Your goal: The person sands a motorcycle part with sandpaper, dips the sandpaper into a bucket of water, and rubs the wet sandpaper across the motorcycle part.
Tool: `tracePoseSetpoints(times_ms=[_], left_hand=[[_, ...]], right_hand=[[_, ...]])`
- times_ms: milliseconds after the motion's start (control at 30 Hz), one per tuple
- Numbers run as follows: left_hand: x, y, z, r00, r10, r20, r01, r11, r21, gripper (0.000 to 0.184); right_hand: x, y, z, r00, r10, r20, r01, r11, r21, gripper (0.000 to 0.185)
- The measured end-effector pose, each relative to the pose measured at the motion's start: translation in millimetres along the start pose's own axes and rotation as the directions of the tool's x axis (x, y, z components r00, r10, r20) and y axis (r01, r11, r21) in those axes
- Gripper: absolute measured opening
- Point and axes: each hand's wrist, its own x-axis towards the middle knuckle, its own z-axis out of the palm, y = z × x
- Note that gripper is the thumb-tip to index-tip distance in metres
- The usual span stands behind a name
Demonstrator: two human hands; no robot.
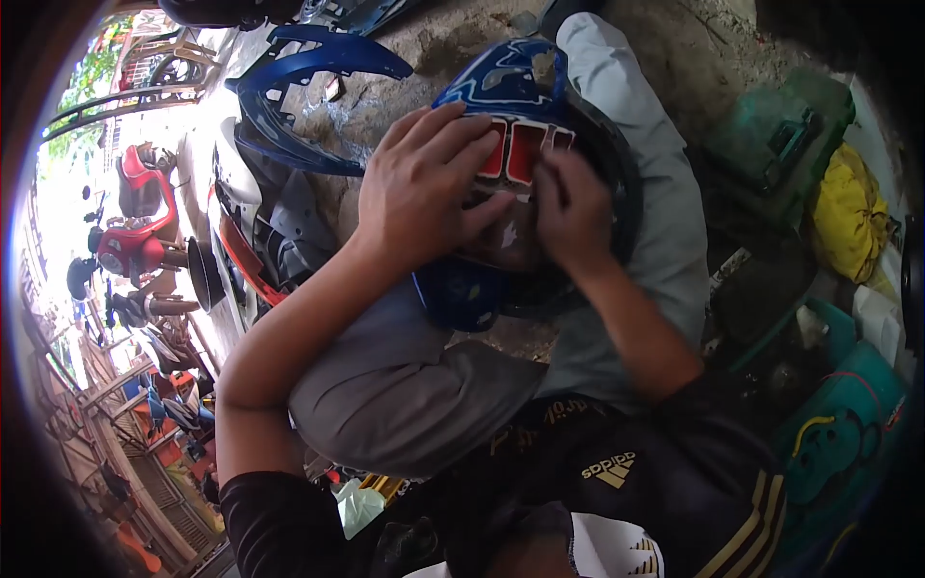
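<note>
A glossy blue motorcycle body panel (501, 69) with white lines lies in front of me between my legs. Across its middle is a red sticker (523, 154) with white borders, split into sections. My left hand (424, 178) rests over the left side of the panel, fingers stretched out flat and thumb lying apart below the sticker. At the sticker's right part is my right hand (576, 207), its fingers bent and bunched together, somewhat blurred. Whatever its fingertips may hold is hidden. Beneath the panel shows a dark rounded rim (626, 193).
Another blue fairing piece (332, 56) lies on the concrete floor at upper left, above white and orange panels (241, 207). A red motorcycle (135, 246) stands farther left. At right are a green case (790, 144), a yellow bag (850, 207) and a teal case (838, 433).
</note>
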Motion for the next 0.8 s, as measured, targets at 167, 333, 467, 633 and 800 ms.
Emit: tracePoseSetpoints(times_ms=[167, 333, 467, 633, 800], left_hand=[[-4.5, 3.0, 0.3, 1.000, 0.002, 0.014, -0.002, 1.000, -0.004, 0.055], [-0.2, -2.5, 0.6, 1.000, 0.019, -0.003, -0.019, 1.000, 0.004, 0.054], [0.0, -1.0, -1.4, 1.000, 0.009, 0.001, -0.009, 1.000, -0.009, 0.054], [1.1, -2.6, -1.1, 1.000, 0.014, 0.001, -0.014, 1.000, -0.007, 0.054], [0.9, -3.0, -1.5, 1.000, 0.011, -0.007, -0.011, 1.000, 0.000, 0.054]], right_hand=[[34.3, 23.9, -12.8, 0.958, 0.226, 0.177, -0.244, 0.966, 0.081, 0.020], [11.8, 13.2, -23.0, 0.970, -0.122, 0.210, 0.128, 0.992, -0.016, 0.023], [31.0, 45.0, -25.7, 0.947, -0.201, 0.251, 0.202, 0.979, 0.023, 0.020], [41.3, 57.8, -28.7, 0.940, -0.240, 0.242, 0.264, 0.962, -0.068, 0.018], [17.6, 35.0, -29.9, 0.904, -0.348, 0.249, 0.357, 0.934, 0.010, 0.019]])
